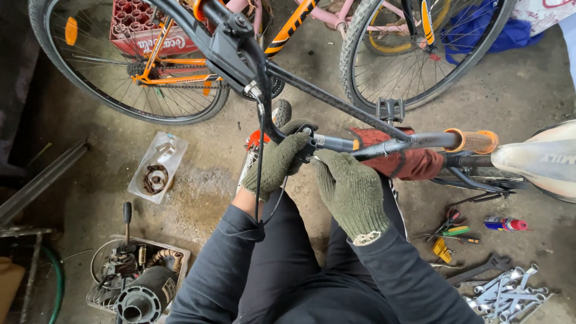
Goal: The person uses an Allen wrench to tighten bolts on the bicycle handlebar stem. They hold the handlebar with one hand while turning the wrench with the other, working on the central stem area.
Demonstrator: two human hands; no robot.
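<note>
Both hands, in green knit gloves, work at the middle of the frame on a bike's handlebar [384,146]. The left hand [277,162] is closed around the brake lever [306,147] and its clamp at the bar's bare end. The right hand [351,192] curls its fingers up against the bar just beside the left; whether it pinches a small part or tool there I cannot tell.

The bar is a stiff metal tube, fixed to a heavy frame, so it should not give under force. The bare metal looks slick, though the gloves help; the orange grip [474,141] farther right offers the surest hold. The thin black cable [259,174] hanging from the lever is limp and easy to snag.

Room is tight. A front wheel [129,90] and a second wheel [420,60] stand close behind the bar, and a pale saddle [540,159] crowds the right edge. On the concrete floor lie a motor [144,294] at lower left, wrenches [504,291] at lower right, a spray can [504,224] and pliers [453,225].
</note>
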